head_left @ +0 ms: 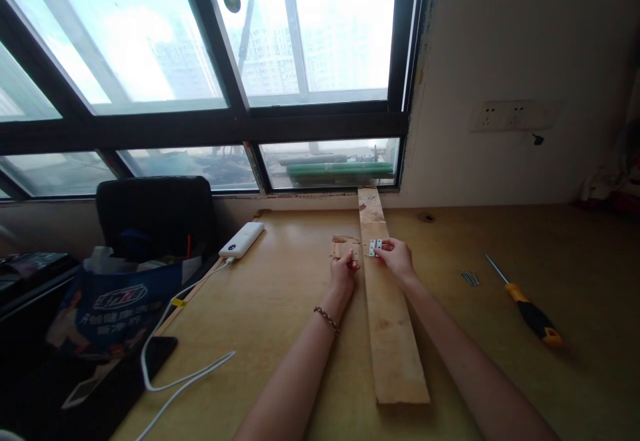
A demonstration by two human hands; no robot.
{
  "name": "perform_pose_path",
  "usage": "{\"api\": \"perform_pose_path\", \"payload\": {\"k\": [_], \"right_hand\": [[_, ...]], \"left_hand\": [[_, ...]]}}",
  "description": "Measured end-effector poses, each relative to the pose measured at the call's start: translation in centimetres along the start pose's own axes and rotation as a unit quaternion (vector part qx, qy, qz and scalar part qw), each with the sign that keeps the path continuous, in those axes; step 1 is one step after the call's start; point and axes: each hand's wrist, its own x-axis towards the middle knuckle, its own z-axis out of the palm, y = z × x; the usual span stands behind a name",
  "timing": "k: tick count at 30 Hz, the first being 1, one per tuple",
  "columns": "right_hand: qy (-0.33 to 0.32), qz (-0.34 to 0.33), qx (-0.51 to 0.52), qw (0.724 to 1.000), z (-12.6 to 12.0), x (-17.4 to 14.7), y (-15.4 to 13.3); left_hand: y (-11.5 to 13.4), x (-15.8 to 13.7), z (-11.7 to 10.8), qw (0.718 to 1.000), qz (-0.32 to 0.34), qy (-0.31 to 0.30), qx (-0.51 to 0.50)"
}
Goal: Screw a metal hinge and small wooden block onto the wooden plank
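Note:
A long wooden plank (393,334) lies on the table, running from near me to the window wall. My right hand (399,259) pinches a small white metal hinge (375,247) at the plank's upper face. Left of the plank is a small wooden block (344,246) with a rough, dark-marked edge. My left hand (343,273) is at the block's near edge, its fingers curled closed. What those fingers hold, if anything, is too small to make out.
Several screws (470,278) and a yellow-and-black screwdriver (531,314) lie on the table (295,334) at right. A white power bank (243,239) with a white cable (145,354) is at left. Beyond the left edge stand a black chair (155,211) and a blue bag (120,307).

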Motion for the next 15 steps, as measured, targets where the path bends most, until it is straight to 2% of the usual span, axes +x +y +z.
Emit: {"api": "perform_pose_path", "payload": {"k": [5, 10, 15], "right_hand": [[-0.028, -0.019, -0.008, 0.999, 1.7, -0.1, -0.6], [-0.039, -0.055, -0.043, 0.997, 1.8, -0.2, -0.2], [-0.035, -0.132, -0.139, 0.981, 1.7, -0.9, -0.3]], "left_hand": [[-0.1, 0.0, -0.2, 1.0, -0.022, 0.001, 0.002], [-0.4, -0.2, -0.2, 0.999, -0.038, -0.019, -0.004], [-0.2, -0.7, 0.1, 0.999, -0.044, -0.018, -0.001]]}}
